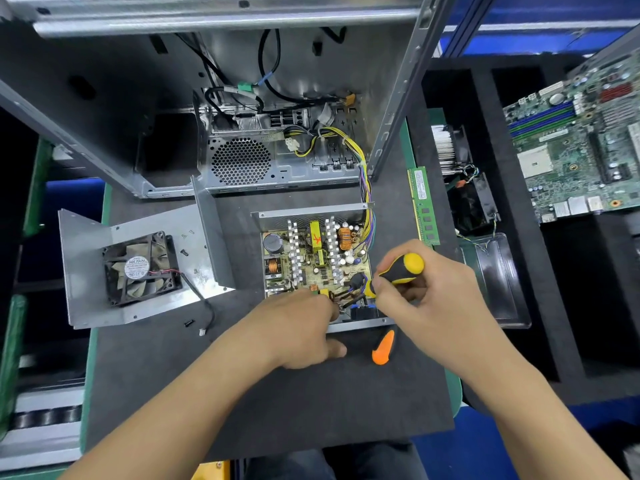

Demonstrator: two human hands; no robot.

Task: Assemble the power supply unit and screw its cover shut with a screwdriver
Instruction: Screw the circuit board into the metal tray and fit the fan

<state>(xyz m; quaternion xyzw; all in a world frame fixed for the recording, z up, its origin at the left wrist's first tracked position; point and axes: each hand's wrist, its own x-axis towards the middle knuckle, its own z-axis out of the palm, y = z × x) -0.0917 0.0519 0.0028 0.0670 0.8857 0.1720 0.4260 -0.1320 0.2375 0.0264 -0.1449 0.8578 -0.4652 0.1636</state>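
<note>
So closest to the camera, a spare orange-handled screwdriver (383, 348) lies on the worktop (263, 393) just beside the power supply unit (317, 268), which sits open in the middle. The left hand (304, 330) reaches over the near wall, fingers (334, 308) curled down inside by the board's near edge; can't tell if they're pinching a screw or just steadying something. The right hand (433, 289) has its fingers wrapped round the yellow-and-black screwdriver (398, 270), tip angled down into the near right corner.

My guess: a board screw is going in. Keep the shaft straight over the screw, press lightly, and mind the wires right there.

Further left, the cover (138, 268) with its fan lies well apart, not fitted yet, loose screws (184, 252) on and near it. Behind, the PC case (242, 133).
</note>
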